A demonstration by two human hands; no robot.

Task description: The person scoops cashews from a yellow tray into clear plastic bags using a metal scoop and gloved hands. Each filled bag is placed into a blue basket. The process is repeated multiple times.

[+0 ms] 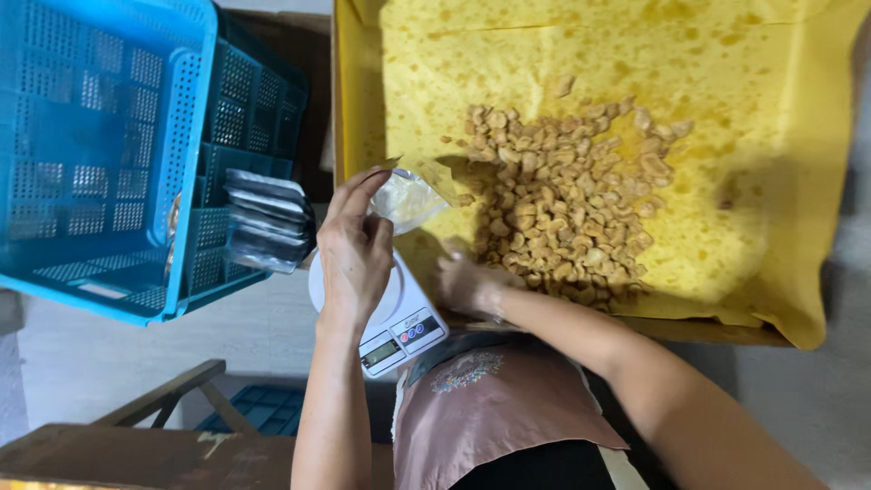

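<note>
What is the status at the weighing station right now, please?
Left hand holds clear bag open above white scale. Right hand in fried snack pile. Nothing blocking.

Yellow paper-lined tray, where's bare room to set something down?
Free: the yellow paper-lined tray above and right of the pale nut pile. Crowded: near the white scale, where the left hand holds a clear bag.

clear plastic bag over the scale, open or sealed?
Open. The left hand holds the small clear plastic bag by its mouth above the white digital scale; fill unclear.
</note>
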